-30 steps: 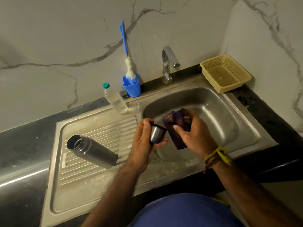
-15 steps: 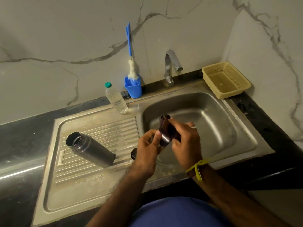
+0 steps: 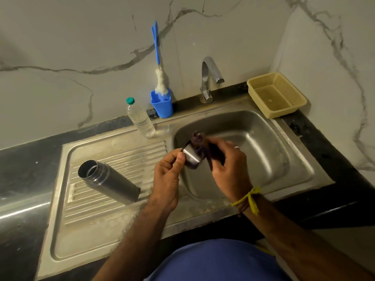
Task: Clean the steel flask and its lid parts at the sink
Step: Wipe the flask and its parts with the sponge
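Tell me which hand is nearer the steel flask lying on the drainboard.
Left. The left hand is just right of the steel flask, holding a steel cap; the right hand is farther right, over the sink.

White marble-pattern wall (image 3: 81, 47) with grey veins from 9 to 3 o'clock, corner at 1 o'clock, black stone counter (image 3: 24, 167) at 9 and 3 o'clock, dim warm lighting

No writing, label, brand or number can be read anywhere here. The clear bottle (image 3: 140, 119) by the far wall shows no legible label, and the flask (image 3: 108, 182) lying on the drainboard bears no mark that can be made out.
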